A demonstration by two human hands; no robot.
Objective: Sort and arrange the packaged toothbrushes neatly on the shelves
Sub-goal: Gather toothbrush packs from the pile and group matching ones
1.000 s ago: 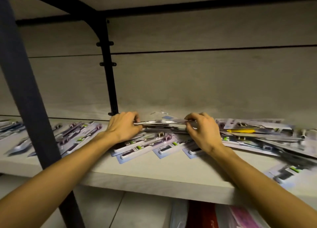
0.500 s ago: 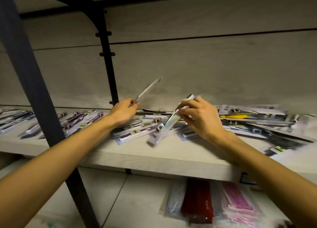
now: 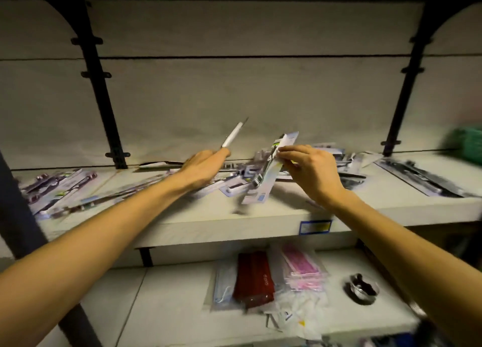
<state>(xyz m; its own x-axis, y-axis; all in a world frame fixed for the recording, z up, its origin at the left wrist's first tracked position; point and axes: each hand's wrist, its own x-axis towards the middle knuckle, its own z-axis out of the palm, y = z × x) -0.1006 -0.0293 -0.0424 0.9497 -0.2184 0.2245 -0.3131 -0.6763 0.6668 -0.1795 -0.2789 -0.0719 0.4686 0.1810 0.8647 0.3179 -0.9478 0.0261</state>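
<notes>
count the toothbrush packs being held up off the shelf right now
2. One edge-on pack rises from the left hand; one tilted pack is pinched by the right hand. Many more lie blurred on the shelf.

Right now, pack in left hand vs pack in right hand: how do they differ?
The left hand holds its pack edge-on to the camera, a thin sliver tilted up to the right. The right hand pinches its pack face-on, printed card showing, hanging down-left. Both are lifted clear of the shelf.
</notes>
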